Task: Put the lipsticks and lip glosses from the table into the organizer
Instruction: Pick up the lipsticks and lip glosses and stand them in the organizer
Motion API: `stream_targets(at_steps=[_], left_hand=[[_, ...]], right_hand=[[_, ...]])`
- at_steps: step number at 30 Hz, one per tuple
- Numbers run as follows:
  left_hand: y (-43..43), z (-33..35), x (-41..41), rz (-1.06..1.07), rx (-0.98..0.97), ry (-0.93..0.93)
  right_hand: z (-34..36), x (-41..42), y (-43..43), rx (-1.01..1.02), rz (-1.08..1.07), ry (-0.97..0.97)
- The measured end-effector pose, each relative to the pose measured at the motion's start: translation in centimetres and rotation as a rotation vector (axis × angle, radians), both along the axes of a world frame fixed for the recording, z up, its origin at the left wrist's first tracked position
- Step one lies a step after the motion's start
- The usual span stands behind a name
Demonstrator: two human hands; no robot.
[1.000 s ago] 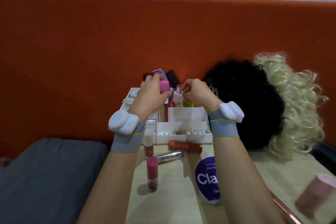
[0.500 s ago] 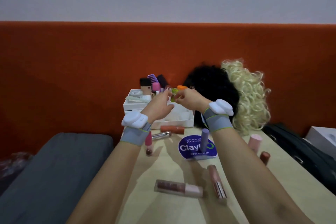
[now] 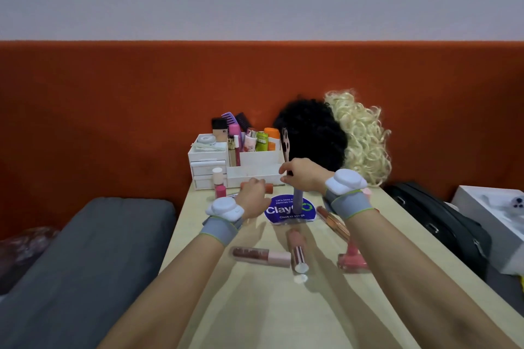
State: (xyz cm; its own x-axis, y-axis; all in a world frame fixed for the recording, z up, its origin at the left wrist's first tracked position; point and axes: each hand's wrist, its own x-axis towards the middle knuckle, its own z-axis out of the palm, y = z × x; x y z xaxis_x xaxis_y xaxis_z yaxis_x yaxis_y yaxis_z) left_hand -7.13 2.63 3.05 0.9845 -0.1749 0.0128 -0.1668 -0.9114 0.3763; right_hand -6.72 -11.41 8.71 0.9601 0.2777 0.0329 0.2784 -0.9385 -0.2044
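The white organizer (image 3: 255, 174) stands at the far end of the table, holding combs, tubes and bottles. My right hand (image 3: 304, 174) grips the top of an upright purple lip gloss tube (image 3: 297, 201) that stands on a blue round sticker (image 3: 289, 211). My left hand (image 3: 253, 195) rests over an orange-brown lipstick (image 3: 269, 186) lying in front of the organizer; whether it grips it is unclear. A pink gloss with a white cap (image 3: 219, 185) stands upright at the left. Several glosses lie nearer: a brown one (image 3: 259, 254), a striped one (image 3: 297, 251), a rose-gold one (image 3: 331, 219) and a pink one (image 3: 351, 259).
A black wig (image 3: 312, 136) and a blonde wig (image 3: 365, 139) sit right of the organizer. A black bag (image 3: 436, 221) and a white box (image 3: 493, 215) lie off the table's right edge. A grey cushion (image 3: 93, 249) is on the left, an orange backrest behind.
Both hands came down from the organizer's top compartments to the table. The right hand closed on the purple tube; the left lowered onto the orange-brown lipstick. The camera pulled back.
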Motion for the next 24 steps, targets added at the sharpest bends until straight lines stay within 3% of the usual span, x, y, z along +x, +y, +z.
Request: stream_targets(at_steps=[12,16,24], left_hand=[[-0.4,-4.4,1.2,0.178,0.348,-0.006],[-0.9,-5.7,2.0,0.291,0.274,-0.031],[0.0,-6.9,2.0,0.249,0.163,-0.06]], right_hand=[[-2.5,-0.7,-1.7,-0.06,0.051,0.022],[-2.7,-0.4,-2.1,-0.043,0.055,0.011],[-3.0,-0.3,-2.4,-0.023,0.072,0.008]])
